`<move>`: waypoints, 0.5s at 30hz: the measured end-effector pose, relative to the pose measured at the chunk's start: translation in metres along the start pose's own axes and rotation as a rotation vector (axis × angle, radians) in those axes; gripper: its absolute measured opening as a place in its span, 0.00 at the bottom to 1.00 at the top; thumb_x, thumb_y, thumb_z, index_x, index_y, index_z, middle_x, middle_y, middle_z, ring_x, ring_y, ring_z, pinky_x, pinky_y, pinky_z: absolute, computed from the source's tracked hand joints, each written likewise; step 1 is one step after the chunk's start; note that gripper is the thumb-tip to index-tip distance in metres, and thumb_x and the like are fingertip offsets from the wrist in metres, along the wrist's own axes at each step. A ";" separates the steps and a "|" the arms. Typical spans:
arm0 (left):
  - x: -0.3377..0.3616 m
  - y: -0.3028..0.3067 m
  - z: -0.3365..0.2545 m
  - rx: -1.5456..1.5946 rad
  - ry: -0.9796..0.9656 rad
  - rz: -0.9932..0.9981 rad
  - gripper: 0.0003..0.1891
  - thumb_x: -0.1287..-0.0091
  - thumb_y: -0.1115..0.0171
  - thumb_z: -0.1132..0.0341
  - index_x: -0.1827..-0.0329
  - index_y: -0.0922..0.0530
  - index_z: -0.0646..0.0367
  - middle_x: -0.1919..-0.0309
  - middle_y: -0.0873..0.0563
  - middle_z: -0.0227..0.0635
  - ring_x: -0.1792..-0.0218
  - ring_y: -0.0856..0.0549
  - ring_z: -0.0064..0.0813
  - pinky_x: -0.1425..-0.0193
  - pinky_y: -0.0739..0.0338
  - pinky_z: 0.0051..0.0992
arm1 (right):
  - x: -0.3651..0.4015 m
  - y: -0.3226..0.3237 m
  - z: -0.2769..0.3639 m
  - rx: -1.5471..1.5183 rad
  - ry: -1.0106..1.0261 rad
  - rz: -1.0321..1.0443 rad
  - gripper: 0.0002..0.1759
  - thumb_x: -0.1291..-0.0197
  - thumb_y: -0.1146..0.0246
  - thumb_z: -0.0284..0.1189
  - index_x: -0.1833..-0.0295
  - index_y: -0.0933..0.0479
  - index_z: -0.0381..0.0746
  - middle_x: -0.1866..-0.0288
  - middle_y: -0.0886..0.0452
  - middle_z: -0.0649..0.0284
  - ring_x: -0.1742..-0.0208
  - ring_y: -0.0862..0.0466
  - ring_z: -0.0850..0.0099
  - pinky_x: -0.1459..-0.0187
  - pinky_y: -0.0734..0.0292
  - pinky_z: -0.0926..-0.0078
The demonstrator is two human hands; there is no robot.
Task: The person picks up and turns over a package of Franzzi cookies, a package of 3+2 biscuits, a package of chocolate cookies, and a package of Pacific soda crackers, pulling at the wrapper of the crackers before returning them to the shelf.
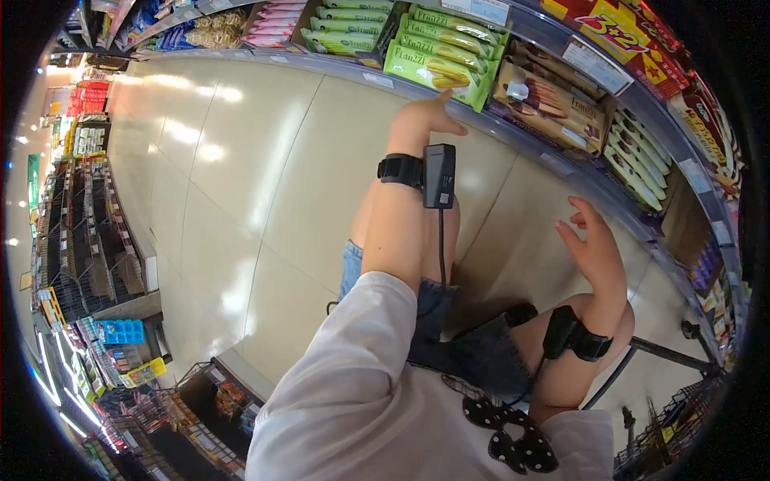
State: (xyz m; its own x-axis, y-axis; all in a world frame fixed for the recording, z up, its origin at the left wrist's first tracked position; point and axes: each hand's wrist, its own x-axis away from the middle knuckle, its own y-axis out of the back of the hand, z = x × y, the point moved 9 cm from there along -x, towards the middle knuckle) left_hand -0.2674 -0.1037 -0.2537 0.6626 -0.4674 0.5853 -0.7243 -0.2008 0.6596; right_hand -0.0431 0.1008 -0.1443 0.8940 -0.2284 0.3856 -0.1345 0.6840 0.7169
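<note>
Head view here, and the person is crouched right up against a low supermarket shelf (pixel 521 138). Their left hand (pixel 421 120) is stretched out to the row of lime-green cardboard Franzzi biscuit boxes (pixel 437 72) and sits right at the lower edge of the nearest one. The thumb sticks out to the side, but the fingers point away from the camera, so honestly I can't tell if they're gripping the box or just touching it. Those green boxes are stacked lying down on the bottom shelf, just beside some brown chocolate-stick biscuit packets (pixel 549 104). The right hand (pixel 593 248) hovers further along with its fingers loosely spread, holding nothing, near the shelf edge but apart from the goods. There's a chunky black device strapped on the left wrist (pixel 439 176), and a black band on the right wrist (pixel 573 337) too. Glossy cream tiled floor (pixel 241 200) underneath, blue denim shorts (pixel 481 353) over the bent knees.
</note>
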 end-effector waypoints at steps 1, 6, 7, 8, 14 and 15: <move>0.002 -0.002 0.001 -0.008 0.020 0.015 0.53 0.60 0.33 0.43 0.32 0.49 0.57 0.38 0.37 0.49 0.37 0.36 0.40 0.38 0.39 0.29 | 0.000 -0.001 0.002 0.012 -0.003 0.000 0.26 0.48 0.38 0.37 0.44 0.34 0.41 0.55 0.25 0.50 0.54 0.24 0.59 0.56 0.28 0.68; 0.009 -0.006 -0.013 -0.053 0.007 0.098 0.55 0.61 0.34 0.39 0.31 0.51 0.52 0.37 0.38 0.47 0.37 0.37 0.41 0.38 0.39 0.29 | 0.002 -0.004 0.011 -0.029 0.037 -0.010 0.25 0.47 0.39 0.36 0.44 0.34 0.41 0.56 0.25 0.49 0.54 0.24 0.59 0.56 0.29 0.68; 0.009 -0.010 -0.013 -0.068 0.015 0.122 0.55 0.62 0.35 0.38 0.31 0.51 0.51 0.37 0.38 0.46 0.37 0.37 0.42 0.38 0.39 0.29 | 0.002 -0.005 0.012 -0.031 0.049 -0.009 0.25 0.47 0.39 0.35 0.45 0.34 0.41 0.56 0.25 0.49 0.54 0.24 0.59 0.56 0.29 0.68; 0.008 -0.013 -0.013 -0.069 0.013 0.128 0.55 0.62 0.35 0.38 0.31 0.51 0.51 0.37 0.38 0.46 0.37 0.37 0.42 0.38 0.39 0.29 | 0.002 -0.005 0.013 -0.031 0.043 -0.009 0.25 0.47 0.39 0.35 0.45 0.34 0.41 0.56 0.25 0.49 0.54 0.24 0.59 0.56 0.29 0.68; 0.010 -0.013 -0.013 -0.059 0.063 0.073 0.58 0.69 0.31 0.38 0.32 0.48 0.46 0.40 0.32 0.47 0.40 0.32 0.43 0.39 0.36 0.33 | 0.000 -0.008 0.011 0.006 0.014 0.007 0.24 0.47 0.39 0.36 0.45 0.34 0.41 0.58 0.25 0.50 0.56 0.24 0.59 0.56 0.30 0.68; 0.011 -0.011 -0.014 -0.064 0.060 0.079 0.58 0.70 0.31 0.38 0.32 0.48 0.47 0.40 0.32 0.47 0.40 0.32 0.43 0.40 0.36 0.33 | 0.000 -0.008 0.012 -0.006 0.024 0.004 0.24 0.47 0.39 0.36 0.45 0.34 0.42 0.58 0.25 0.50 0.56 0.24 0.59 0.56 0.30 0.68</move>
State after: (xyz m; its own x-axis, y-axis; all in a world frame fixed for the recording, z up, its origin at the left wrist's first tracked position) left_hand -0.2490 -0.0942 -0.2479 0.6159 -0.4266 0.6624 -0.7620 -0.1089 0.6384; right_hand -0.0475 0.0870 -0.1433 0.9036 -0.2085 0.3743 -0.1359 0.6889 0.7120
